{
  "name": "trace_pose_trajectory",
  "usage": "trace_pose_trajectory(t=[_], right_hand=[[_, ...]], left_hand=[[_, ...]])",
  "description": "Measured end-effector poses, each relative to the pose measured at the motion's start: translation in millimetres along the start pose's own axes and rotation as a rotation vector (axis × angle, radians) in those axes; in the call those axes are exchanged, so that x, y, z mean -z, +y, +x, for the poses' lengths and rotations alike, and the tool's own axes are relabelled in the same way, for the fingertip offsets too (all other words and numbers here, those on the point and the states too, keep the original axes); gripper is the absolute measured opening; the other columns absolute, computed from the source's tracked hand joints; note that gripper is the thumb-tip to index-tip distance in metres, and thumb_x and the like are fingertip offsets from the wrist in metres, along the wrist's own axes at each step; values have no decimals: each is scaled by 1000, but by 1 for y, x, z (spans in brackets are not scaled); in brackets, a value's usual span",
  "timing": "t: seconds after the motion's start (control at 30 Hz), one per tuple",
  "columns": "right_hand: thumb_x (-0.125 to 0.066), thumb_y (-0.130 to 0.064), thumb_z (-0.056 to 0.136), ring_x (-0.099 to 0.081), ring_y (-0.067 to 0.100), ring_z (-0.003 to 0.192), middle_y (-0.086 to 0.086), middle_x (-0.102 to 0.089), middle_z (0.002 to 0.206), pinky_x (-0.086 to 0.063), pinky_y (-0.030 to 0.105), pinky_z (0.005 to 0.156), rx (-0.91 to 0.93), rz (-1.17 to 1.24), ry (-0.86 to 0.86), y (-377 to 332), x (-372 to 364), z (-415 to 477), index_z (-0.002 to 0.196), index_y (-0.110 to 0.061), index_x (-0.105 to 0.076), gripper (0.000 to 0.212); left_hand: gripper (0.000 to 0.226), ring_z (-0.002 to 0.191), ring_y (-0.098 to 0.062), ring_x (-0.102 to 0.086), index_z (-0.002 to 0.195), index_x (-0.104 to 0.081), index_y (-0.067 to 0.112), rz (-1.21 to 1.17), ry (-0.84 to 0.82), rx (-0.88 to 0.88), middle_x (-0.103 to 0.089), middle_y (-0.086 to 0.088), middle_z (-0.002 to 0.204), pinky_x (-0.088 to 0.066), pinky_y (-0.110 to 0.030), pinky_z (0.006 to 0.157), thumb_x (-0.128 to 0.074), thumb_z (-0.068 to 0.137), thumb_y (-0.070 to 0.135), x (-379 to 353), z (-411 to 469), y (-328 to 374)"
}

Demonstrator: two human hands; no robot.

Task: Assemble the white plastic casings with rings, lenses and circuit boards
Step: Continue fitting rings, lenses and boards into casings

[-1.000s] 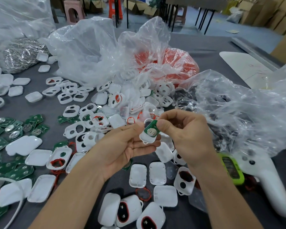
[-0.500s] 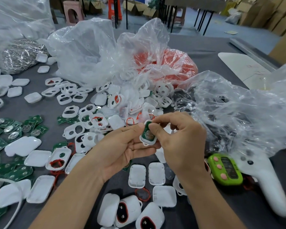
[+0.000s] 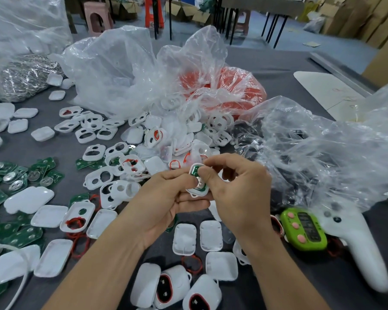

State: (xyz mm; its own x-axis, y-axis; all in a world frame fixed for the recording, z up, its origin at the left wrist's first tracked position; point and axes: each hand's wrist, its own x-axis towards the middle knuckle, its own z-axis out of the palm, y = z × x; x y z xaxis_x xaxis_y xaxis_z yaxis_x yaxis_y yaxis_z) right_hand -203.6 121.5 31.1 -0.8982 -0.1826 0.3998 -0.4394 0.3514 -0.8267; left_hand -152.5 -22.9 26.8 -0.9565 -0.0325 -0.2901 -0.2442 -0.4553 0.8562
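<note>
My left hand (image 3: pixel 166 202) cradles a small white casing (image 3: pixel 194 190) from below, fingers curled under it. A green circuit board (image 3: pixel 196 170) with a round metal contact lies inside the casing. My right hand (image 3: pixel 235 193) comes over from the right, thumb and forefinger pinching the board and pressing it down into the casing. Both hands hover above the grey table (image 3: pixel 323 276).
Loose white casing halves (image 3: pixel 96 178) and green boards (image 3: pixel 20 175) cover the left and centre. Assembled units (image 3: pixel 173 285) lie near the front edge. Clear bags (image 3: pixel 323 153) and a bag of red rings (image 3: pixel 233 86) stand behind. A green timer (image 3: pixel 304 229) and white controller (image 3: pixel 356 242) lie right.
The green board, first tilted above the casing in my right fingers, has been lowered and pressed flat into the casing. My right hand shifted slightly left over it.
</note>
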Motion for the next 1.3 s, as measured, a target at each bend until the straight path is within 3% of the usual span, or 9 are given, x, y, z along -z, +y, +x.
trace_pose_trajectory(t=[0.1, 0.27, 0.4, 0.63, 0.73, 0.9, 1.07, 1.2, 1.3], right_hand=[[-84, -30, 83, -63, 9, 70, -19, -71, 76, -46, 15, 63, -4, 4, -17, 1, -2, 0, 89, -29, -80, 8], [-77, -26, 90, -70, 2, 71, -22, -74, 77, -54, 17, 64, -148, 119, 61, 6, 16, 12, 85, -37, -77, 12], [-74, -13, 87, -57, -2, 49, -26, -67, 62, -39, 7, 45, -157, -193, -56, 16, 47, 21, 79, -33, -80, 22], [-84, -25, 77, -61, -5, 69, -17, -69, 84, -41, 4, 64, -166, -391, -273, 12, 40, 17, 96, -38, -79, 24], [-84, -29, 79, -62, 6, 86, -12, -69, 103, -49, 23, 83, -141, -479, -308, 12, 32, 13, 97, -36, -78, 20], [-76, -20, 83, -60, 2, 66, -21, -66, 68, -48, 21, 60, -107, -404, -135, 10, 34, 14, 81, -33, -78, 13], [-75, -9, 79, -66, 10, 88, -6, -69, 111, -56, 28, 86, -159, -484, -340, 17, 34, 14, 94, -35, -76, 30], [-79, -20, 84, -62, -2, 71, -17, -68, 81, -48, 13, 68, -101, -453, -203, 18, 30, 15, 90, -33, -78, 14], [-77, -18, 88, -67, 0, 69, -20, -72, 74, -49, 13, 64, -147, -113, -49, 16, 32, 17, 85, -33, -79, 15]], left_hand=[[35, 65, -12, -73, 94, -83, 14, 37, 14, -24, -75, -4, 73, -63, -31, 71, -52, 97, -2, -3, 0, -1], [30, 86, -29, -78, 87, -82, 5, -32, 133, -34, -77, -23, 97, -62, -27, 62, -54, 97, 0, -2, 2, -1], [23, 83, -28, -78, 102, -75, -1, -89, 209, -63, -77, -24, 99, -61, -25, 58, -53, 97, 2, 3, 4, -1], [23, 77, -27, -78, 104, -73, 5, -148, 341, -157, -77, -23, 93, -60, -26, 56, -51, 98, 1, 5, 4, 1], [24, 80, -30, -78, 108, -72, 2, -158, 327, -161, -77, -22, 94, -61, -28, 57, -51, 96, -2, 7, 4, 1], [27, 77, -30, -78, 109, -71, -1, -98, 314, -136, -78, -20, 98, -60, -26, 57, -49, 94, -1, 10, 5, -1], [29, 75, -28, -76, 104, -75, 1, -47, 320, -115, -76, -21, 90, -60, -26, 58, -48, 93, 2, 11, 7, -4], [30, 72, -27, -74, 92, -79, 10, -52, 320, -124, -77, -19, 96, -61, -28, 59, -49, 99, 7, 8, 6, -3], [34, 69, -26, -74, 84, -80, 15, -46, 302, -138, -78, -18, 93, -61, -28, 58, -52, 100, 5, 6, 4, 0]])
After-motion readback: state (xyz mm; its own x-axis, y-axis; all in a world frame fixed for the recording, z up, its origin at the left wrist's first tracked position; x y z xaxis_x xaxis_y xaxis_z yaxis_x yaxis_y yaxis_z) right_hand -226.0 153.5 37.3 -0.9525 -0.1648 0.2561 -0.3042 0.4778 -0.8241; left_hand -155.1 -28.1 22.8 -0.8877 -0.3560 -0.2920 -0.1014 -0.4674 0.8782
